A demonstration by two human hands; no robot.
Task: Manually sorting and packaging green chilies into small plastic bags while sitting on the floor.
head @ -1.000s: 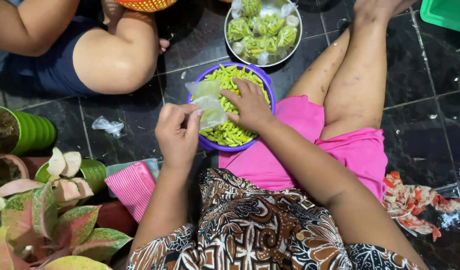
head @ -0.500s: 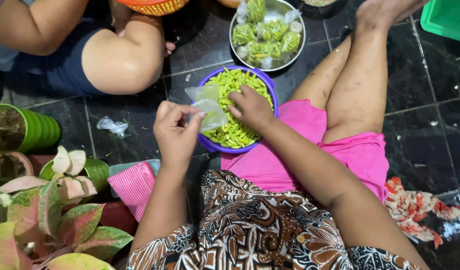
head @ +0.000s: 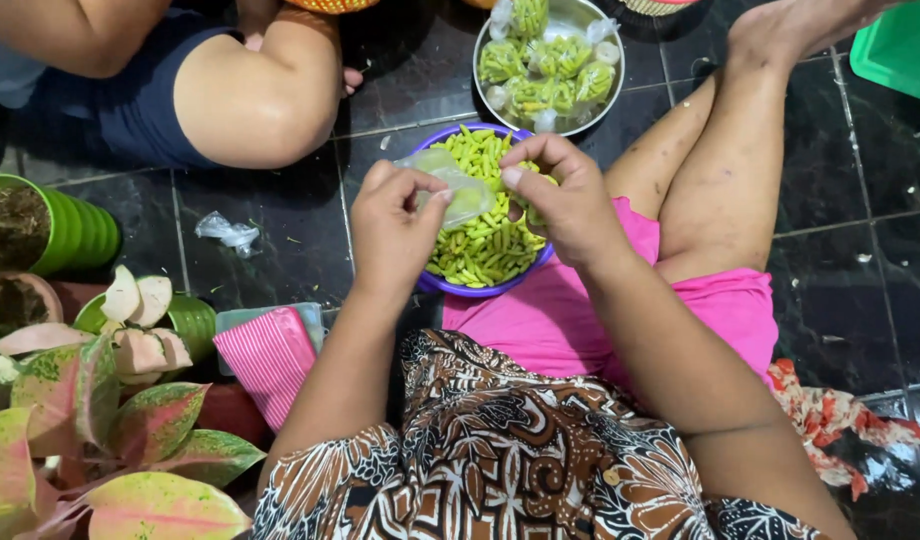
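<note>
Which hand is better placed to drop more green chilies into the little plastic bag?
The right hand. It hovers over the purple bowl of chilies, fingers pinched at the bag's mouth, while the left hand is busy holding the bag open.

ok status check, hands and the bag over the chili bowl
Left hand pinching clear plastic bag. Right hand gripping green chilies above purple bowl. Nothing in the way.
</note>
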